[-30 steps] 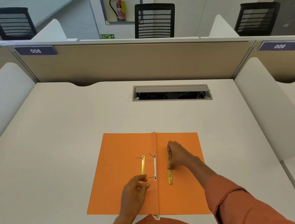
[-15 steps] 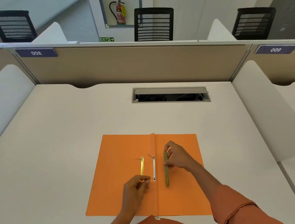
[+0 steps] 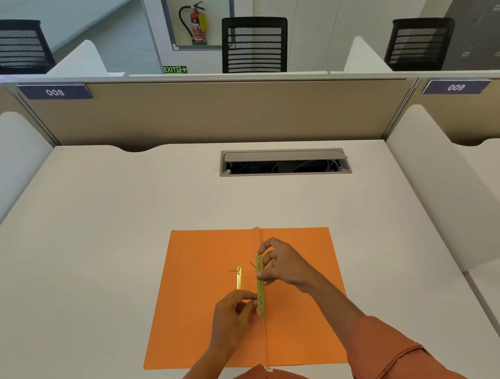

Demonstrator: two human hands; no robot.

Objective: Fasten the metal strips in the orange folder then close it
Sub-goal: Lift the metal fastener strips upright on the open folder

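Shifted onto the orange folder (image 3: 192, 300) spine, the metal strip (image 3: 260, 285) is pinched by both hands (plaques: 008, 009).

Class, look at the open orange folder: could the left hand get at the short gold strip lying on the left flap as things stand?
Probably yes. The short gold strip lies uncovered on the orange folder, just beyond the left hand, with nothing between them. That hand is busy at the lower end of the long strip, so it would have to let go first.

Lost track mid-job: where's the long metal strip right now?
The long metal strip stands over the orange folder's centre fold, pinched by the right hand, left hand at its near end.
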